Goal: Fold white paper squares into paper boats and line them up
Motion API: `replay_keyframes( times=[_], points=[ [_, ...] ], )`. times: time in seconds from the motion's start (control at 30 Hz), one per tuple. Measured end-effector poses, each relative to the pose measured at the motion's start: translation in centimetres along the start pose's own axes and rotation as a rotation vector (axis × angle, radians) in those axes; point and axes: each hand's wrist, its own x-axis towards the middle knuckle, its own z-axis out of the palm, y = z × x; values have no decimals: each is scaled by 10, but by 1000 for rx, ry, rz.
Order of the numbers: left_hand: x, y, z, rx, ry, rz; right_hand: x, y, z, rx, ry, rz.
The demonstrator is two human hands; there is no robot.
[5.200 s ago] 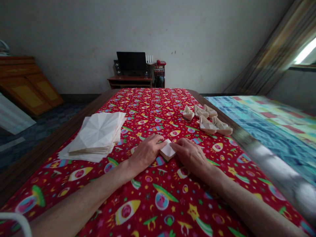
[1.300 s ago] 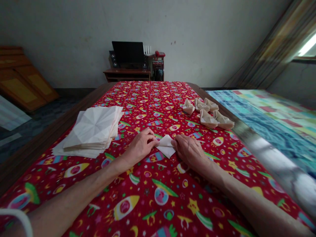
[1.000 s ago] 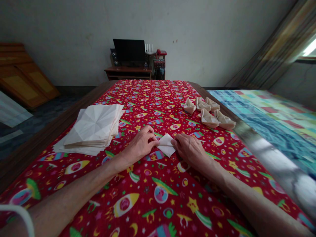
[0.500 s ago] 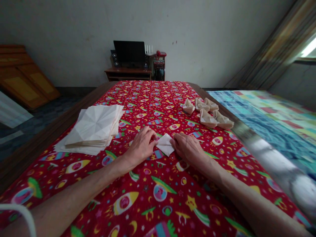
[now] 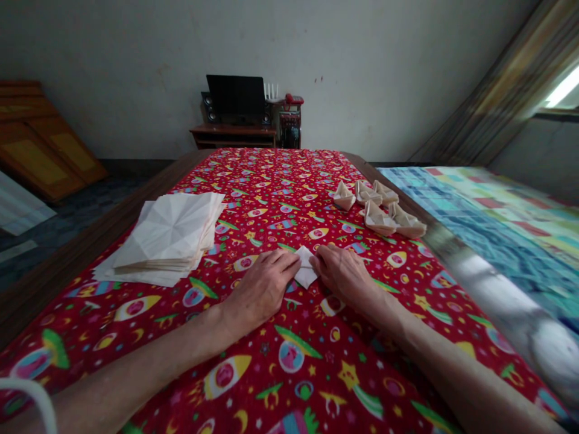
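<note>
Folded paper (image 5: 306, 277) on red patterned surface (image 5: 262, 416), between hands. Left hand (image 5: 266, 283): fingers together over left edge, grip unclear. Right hand (image 5: 346, 272): fingers curled, pinching right edge.

We take this for a home, likely a bedroom: a patchwork-patterned bedspread (image 5: 479, 235) lies at the right, below a long curtain (image 5: 502, 96) and a window (image 5: 563, 93). We see a wooden cupboard (image 5: 49, 144) at the left, a small desk (image 5: 233, 129) with a monitor (image 5: 236, 98) and speakers (image 5: 209, 107), a red telephone (image 5: 295, 99), and a cartoon-rocket cloth (image 5: 283, 199) over the table (image 5: 90, 252).
</note>
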Motion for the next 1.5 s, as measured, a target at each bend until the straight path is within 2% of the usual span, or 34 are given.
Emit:
replay_keyframes(
  times=[0.27,0.33,0.43,0.5,0.73,0.9,1.1,1.3,1.43,1.5],
  points=[
    [-1,1,-6,-38,-56,-24,-2,-1,-5,50,66,-6],
    [0,1,-7,-41,-60,-20,-6,-5,-7,25,113,-111],
    [-1,0,-5,-35,-57,-26,-15,-11,-8,78,152,-399],
    [-1,-2,-4,-20,-58,-29,-22,-12,-7,135,139,-492],
    [-6,-7,-11,98,-72,1,-38,4,-8,132,-13,-464],
    [-9,-4,-20,177,-115,-19,-41,9,-5,127,81,-458],
    [-12,-14,-14,116,-71,-35,-40,9,-5,108,150,-416],
    [-4,-18,-8,37,62,-233,-31,2,-5,151,240,-368],
    [12,-12,-5,45,21,-351,-23,-3,-5,129,269,-305],
    [21,-12,-4,21,-23,-395,-17,-6,-8,83,237,-271]
  ],
)
